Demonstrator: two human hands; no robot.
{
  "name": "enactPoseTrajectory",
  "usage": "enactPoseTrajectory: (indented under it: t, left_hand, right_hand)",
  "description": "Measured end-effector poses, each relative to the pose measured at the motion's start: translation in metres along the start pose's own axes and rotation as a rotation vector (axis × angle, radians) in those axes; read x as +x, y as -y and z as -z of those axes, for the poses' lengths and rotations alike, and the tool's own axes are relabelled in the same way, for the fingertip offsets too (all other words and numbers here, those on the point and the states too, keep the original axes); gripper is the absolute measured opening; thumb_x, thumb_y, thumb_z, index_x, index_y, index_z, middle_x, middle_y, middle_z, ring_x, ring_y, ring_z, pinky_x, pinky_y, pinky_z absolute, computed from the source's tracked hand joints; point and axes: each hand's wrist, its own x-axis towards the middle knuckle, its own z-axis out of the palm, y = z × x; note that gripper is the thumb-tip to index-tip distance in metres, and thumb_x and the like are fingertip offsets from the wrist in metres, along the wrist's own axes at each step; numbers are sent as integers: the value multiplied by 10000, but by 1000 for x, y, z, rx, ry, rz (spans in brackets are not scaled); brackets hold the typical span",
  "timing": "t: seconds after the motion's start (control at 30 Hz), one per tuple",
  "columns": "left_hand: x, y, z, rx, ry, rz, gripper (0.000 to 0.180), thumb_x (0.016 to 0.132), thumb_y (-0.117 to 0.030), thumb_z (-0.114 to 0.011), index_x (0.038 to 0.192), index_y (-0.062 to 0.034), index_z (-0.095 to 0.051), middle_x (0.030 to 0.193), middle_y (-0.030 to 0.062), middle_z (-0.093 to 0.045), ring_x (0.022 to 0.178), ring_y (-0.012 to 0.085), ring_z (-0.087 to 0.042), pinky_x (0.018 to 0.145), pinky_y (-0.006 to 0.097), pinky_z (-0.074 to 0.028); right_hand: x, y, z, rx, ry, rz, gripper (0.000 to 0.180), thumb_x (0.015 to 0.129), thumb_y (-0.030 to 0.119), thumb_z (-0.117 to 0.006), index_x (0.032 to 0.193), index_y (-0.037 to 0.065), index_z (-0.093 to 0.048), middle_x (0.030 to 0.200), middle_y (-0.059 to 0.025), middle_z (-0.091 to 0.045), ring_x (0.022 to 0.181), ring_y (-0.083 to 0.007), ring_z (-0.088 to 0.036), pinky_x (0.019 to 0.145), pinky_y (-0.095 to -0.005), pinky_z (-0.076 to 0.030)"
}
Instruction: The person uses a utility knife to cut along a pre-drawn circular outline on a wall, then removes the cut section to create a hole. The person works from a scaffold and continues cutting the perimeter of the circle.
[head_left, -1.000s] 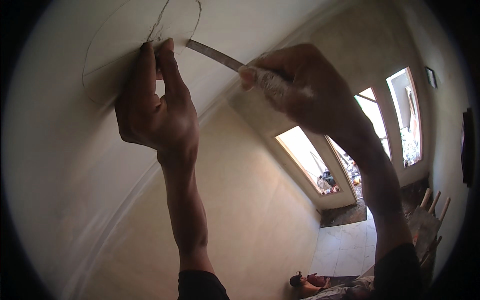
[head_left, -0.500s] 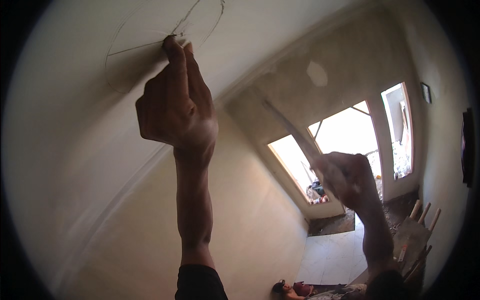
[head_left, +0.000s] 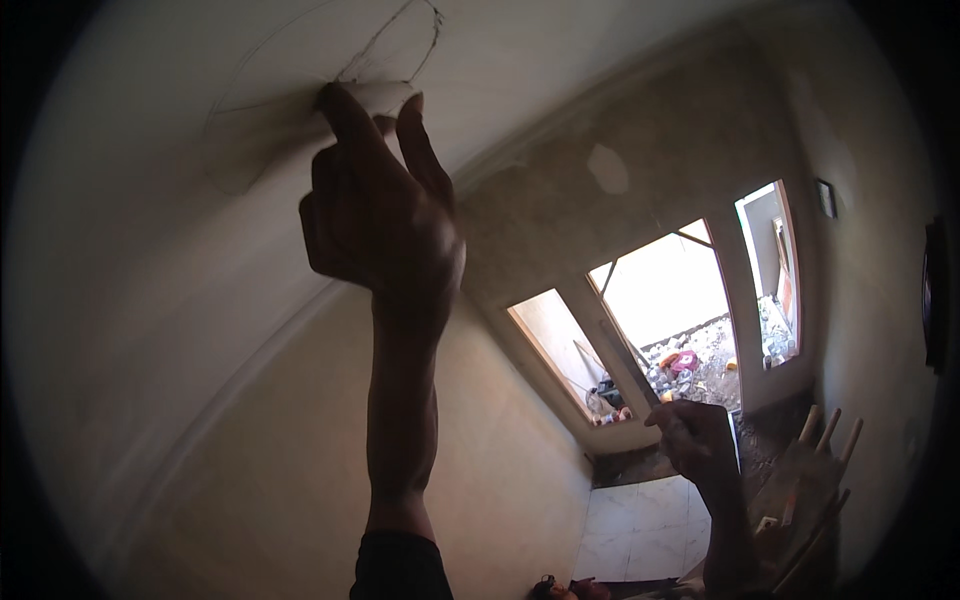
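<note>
Your left hand [head_left: 385, 215] up at line-marked ceiling [head_left: 180, 260], fingertips parted, can't tell if pinching anything. Right hand [head_left: 697, 440] closed round base of thin blade [head_left: 632, 367], well below ceiling. Blade's prob light, bit springy; grip base. Ceiling likely brittle, touch lightly.

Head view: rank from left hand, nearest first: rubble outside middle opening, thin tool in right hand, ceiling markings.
1. Ceiling markings, just above the left hand.
2. Thin tool, lower right, in the right hand.
3. Rubble, outside the middle opening.
</note>
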Motion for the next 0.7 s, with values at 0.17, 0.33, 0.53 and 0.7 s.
enactPoseTrajectory:
  t: [0.17,0.33,0.53,0.7]
  left_hand:
    - [-1,-4,0,-113,-44,64,473,893,-242,-732,1259,19,-586,830,22,-721,721,141,-666,553,298,-466]
    - [-33,-30,12,-892,64,747,344,911,-178,-722,1187,16,-657,922,61,-731,803,172,-685,733,324,-528]
    - [-6,-35,13,-1815,78,1591,466,938,-247,-701,1297,13,-556,1143,135,-638,1006,169,-609,808,285,-524]
    - [-1,-51,-2,-2245,-114,1662,481,903,-276,-747,1255,0,-572,994,76,-593,896,131,-551,781,268,-500]
  right_hand:
    - [-4,0,-8,82,-2,-43,273,961,227,-602,920,-23,-703,559,-14,-544,496,-72,-513,468,-255,-389]
    - [-6,-10,-10,79,-41,-34,278,961,235,-607,910,-19,-705,560,-7,-541,492,-67,-497,463,-256,-370]
    - [-24,-35,-10,13,-135,-44,294,956,227,-567,863,-15,-706,538,1,-527,475,-71,-489,448,-267,-360]
    - [-46,-63,13,-49,-182,-135,266,948,201,-569,856,-11,-701,516,7,-512,432,-56,-458,408,-251,-332]
